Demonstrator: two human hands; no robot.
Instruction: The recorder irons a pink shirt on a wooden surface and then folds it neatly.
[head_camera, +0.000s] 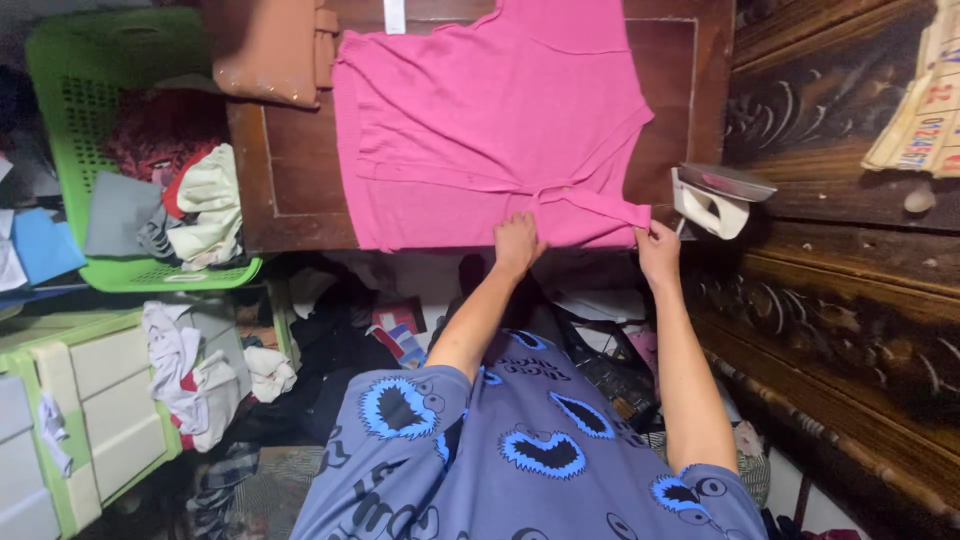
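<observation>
Folding the pink shirt (480, 120) on the table (290, 170).
Left hand (517, 243) presses its hem flat; right hand (657, 250) pinches the sleeve, near the iron (712, 200).

Small white tag (394, 15) at the far edge of my pink garment, well beyond my left hand (517, 243), tan paper calendar sheet (923, 110) with red and dark print, up right of my right hand (657, 250)

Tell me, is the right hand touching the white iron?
Apart. In the head view the right hand pinches the pink shirt's corner, and dark wood shows between it and the iron.
</observation>
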